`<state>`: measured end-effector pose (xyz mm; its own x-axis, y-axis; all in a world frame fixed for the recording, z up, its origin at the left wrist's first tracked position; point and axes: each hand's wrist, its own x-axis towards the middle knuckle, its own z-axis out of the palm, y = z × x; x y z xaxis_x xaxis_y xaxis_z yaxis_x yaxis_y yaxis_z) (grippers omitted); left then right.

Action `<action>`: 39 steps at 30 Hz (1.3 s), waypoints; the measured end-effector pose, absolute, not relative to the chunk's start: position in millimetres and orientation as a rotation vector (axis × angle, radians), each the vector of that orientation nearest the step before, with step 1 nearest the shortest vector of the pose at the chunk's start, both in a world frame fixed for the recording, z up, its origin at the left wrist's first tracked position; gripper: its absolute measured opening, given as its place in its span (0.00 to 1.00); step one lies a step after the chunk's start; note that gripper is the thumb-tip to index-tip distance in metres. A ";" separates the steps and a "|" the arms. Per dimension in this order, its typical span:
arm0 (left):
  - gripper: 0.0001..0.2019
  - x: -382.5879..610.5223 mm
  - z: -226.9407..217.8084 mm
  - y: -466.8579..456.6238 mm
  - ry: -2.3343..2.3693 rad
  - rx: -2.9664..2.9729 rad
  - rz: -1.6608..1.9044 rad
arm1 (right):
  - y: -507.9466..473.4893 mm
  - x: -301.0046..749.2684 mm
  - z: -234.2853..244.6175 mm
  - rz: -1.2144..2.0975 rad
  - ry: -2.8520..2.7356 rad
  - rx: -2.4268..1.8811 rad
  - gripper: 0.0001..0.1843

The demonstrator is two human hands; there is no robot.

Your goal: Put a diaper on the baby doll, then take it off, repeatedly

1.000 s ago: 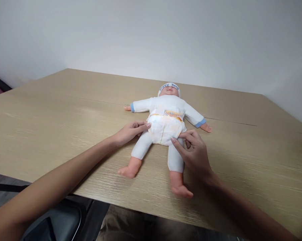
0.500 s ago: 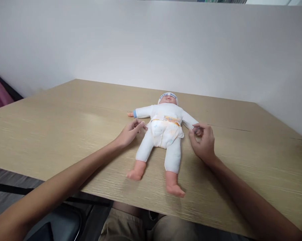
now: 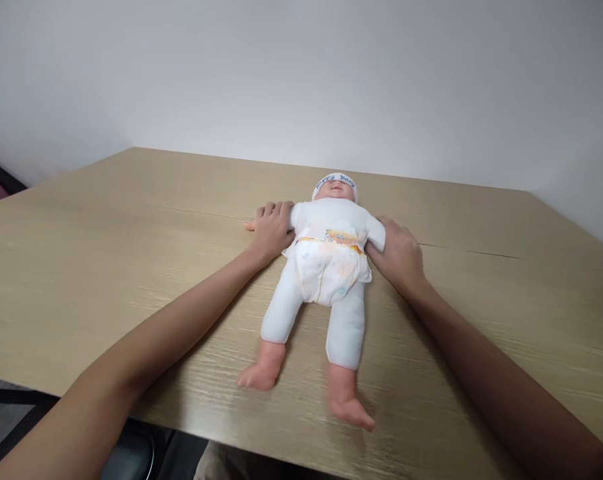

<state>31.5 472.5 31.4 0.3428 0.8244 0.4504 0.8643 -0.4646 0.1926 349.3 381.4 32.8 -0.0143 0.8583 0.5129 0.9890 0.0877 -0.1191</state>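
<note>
A baby doll (image 3: 334,220) lies on its back, its white cloth body ending in pink bare feet toward me. Around its head is a white cap with blue lettering. It wears a white diaper (image 3: 326,273) with an orange printed band at the waist. My left hand (image 3: 274,229) is closed around the doll's arm on the left, leaving only the doll's small hand showing past it. On the other side, my right hand (image 3: 399,253) wraps the doll's other arm and hides its lower end.
The doll lies on a wood-grain table (image 3: 131,280) with a thin seam across it. A pale wall (image 3: 281,80) stands behind the far edge. Below the near edge, at left, is a dark seat (image 3: 126,457).
Both hands have moved from beside the diaper up to the doll's arms and closed on them. The doll appears slightly larger and its feet lower in view.
</note>
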 end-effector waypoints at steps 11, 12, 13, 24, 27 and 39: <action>0.24 33.5 32.1 487.4 -1.644 -2.532 -0.645 | 384.1 349.9 32.3 -0.314 -1.859 -1.912 0.25; 0.24 33.6 32.4 487.1 -1.647 -2.535 -0.649 | 384.4 350.2 31.8 -0.311 -1.855 -1.924 0.25; 0.24 33.7 32.7 486.9 -1.650 -2.537 -0.650 | 384.6 350.3 31.5 -0.308 -1.851 -1.934 0.24; 0.22 33.6 39.6 489.5 -1.738 -2.517 -0.616 | 385.5 350.2 29.3 -0.295 -1.831 -1.940 0.22; 0.22 35.4 44.2 485.0 -1.790 -2.512 -0.617 | 385.1 348.8 30.6 -0.277 -1.828 -1.945 0.21; 0.18 19.1 90.9 361.9 -2.007 -2.520 -0.735 | 332.7 314.7 93.5 -0.024 -1.859 -2.053 0.21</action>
